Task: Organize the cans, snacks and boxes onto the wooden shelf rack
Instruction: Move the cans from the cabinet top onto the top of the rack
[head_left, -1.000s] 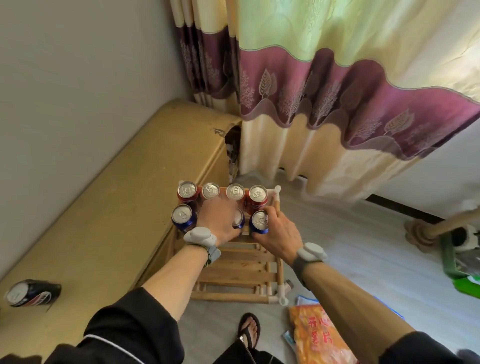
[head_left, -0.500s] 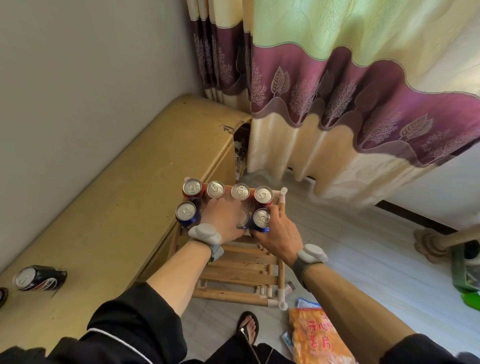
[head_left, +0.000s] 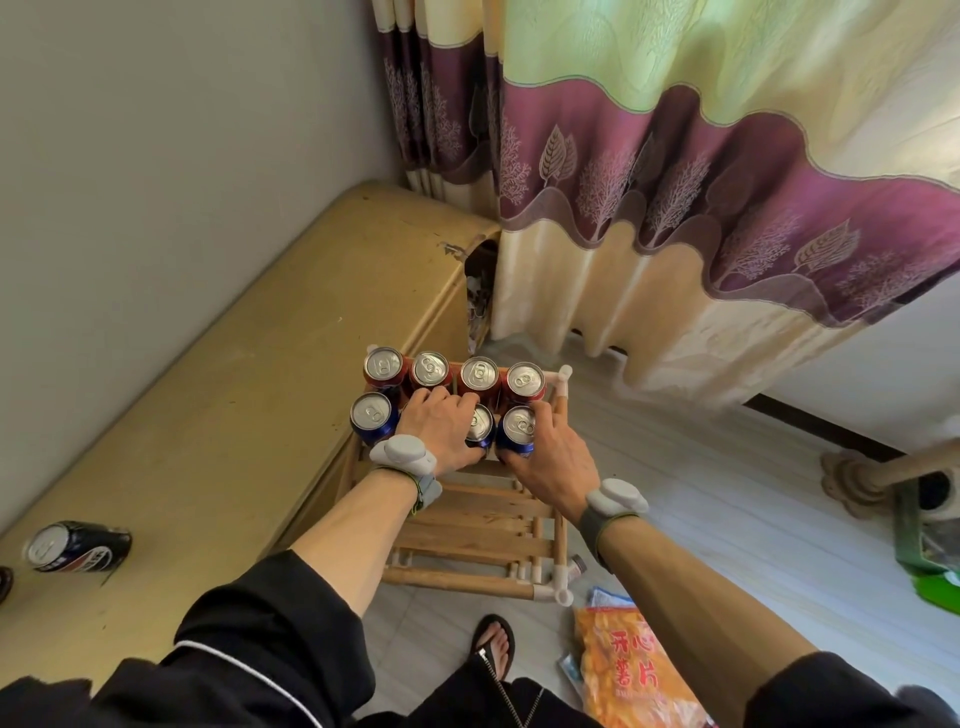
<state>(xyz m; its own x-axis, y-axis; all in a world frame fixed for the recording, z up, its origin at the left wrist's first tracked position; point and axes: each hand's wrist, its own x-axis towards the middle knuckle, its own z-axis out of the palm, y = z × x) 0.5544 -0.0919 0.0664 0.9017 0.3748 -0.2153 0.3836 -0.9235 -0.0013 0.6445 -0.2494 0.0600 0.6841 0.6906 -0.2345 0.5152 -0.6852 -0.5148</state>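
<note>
The left hand (head_left: 439, 434) lies over the front row of cans on the top of the wooden shelf rack (head_left: 483, 525). Its grip is curled around a can that the hand hides almost fully, so I cannot tell its colour. The right hand (head_left: 553, 465) has its grip closed on a blue can (head_left: 517, 428), thumb at the near side and fingers at the far side.

Between the two grips stands another blue can (head_left: 480, 423), half covered by the left fingers. Left of the left grip stands one more blue can (head_left: 371, 415), apart from the hand. Just beyond both grips is a row of four red cans (head_left: 478, 374), upright and close together.

The lower shelves are partly hidden by the forearms. Far to the left of the grips a dark can (head_left: 78, 545) lies on its side on the yellow counter (head_left: 234, 415). Below the right grip, on the floor, is an orange snack bag (head_left: 628, 670), cut off by the picture edge.
</note>
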